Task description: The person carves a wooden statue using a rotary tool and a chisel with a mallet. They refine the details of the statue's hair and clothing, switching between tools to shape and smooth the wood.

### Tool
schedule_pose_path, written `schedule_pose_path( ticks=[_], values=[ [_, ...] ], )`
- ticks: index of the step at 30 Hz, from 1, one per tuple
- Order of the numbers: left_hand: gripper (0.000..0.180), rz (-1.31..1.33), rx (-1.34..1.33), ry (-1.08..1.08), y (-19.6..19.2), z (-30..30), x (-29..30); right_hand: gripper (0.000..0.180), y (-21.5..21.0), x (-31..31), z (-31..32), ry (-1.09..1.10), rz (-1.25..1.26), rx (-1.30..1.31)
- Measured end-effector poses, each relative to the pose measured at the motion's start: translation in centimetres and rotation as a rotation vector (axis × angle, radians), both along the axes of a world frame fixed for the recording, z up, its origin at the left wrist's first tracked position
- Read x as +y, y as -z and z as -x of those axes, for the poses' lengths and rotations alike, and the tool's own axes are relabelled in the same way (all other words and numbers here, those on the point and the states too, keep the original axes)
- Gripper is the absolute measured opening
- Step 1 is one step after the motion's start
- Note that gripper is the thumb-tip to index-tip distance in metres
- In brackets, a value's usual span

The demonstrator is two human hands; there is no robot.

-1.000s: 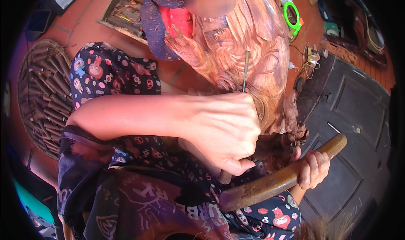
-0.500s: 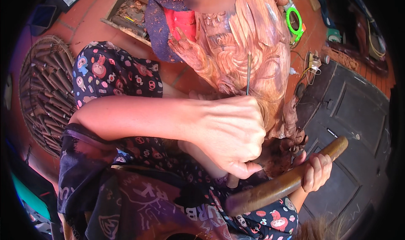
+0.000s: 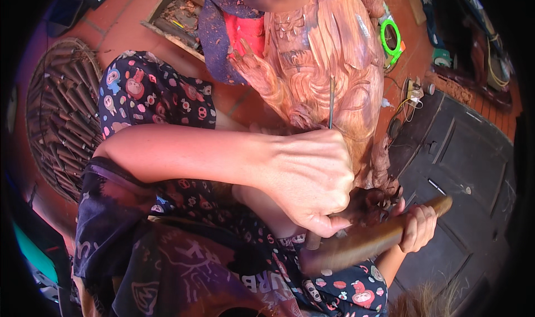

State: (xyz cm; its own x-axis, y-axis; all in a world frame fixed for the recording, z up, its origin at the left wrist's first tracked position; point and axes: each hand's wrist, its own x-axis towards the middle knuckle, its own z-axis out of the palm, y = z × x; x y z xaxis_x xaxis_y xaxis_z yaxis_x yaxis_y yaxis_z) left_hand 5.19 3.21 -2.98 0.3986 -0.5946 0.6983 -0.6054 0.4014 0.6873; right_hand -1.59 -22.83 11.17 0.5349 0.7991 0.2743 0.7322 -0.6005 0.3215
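Observation:
My left hand (image 3: 312,175) is closed in a fist around a carving chisel. Its thin metal blade (image 3: 331,102) points away from me onto the carved folds of a reddish wooden statue (image 3: 317,55), and the butt of its handle (image 3: 313,240) pokes out below my thumb. Wrapped around a long, thick wooden club (image 3: 362,242) is my right hand (image 3: 419,228). The club's near left end is smeared by motion and lies right at the chisel's butt; whether they touch I cannot tell. My left fist hides most of the handle.
A round basket (image 3: 33,77) full of wooden-handled tools sits at the left. Beyond my knee is a wooden box (image 3: 153,26) with chips and tools. A bright green ring (image 3: 384,35) lies right of the statue, near cables. A dark panelled board (image 3: 473,149) fills the right.
My right hand and the far end of the club have dropped slightly, and the club is now blurred. The chisel stays in my left fist against the statue; the whole view has shifted a little.

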Motion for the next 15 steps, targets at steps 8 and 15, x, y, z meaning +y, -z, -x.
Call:
schedule_pose_path(
  ticks=[8,15],
  values=[
    [0.042,0.015,0.010,-0.018,-0.3,-0.2,-0.1,0.031,-0.7,0.3,-0.4,0.074,0.070,0.011],
    [0.042,0.014,-0.002,-0.057,-0.4,-0.4,-0.3,0.031,-0.2,-0.4,-1.4,-0.025,0.017,0.015]
  ],
)
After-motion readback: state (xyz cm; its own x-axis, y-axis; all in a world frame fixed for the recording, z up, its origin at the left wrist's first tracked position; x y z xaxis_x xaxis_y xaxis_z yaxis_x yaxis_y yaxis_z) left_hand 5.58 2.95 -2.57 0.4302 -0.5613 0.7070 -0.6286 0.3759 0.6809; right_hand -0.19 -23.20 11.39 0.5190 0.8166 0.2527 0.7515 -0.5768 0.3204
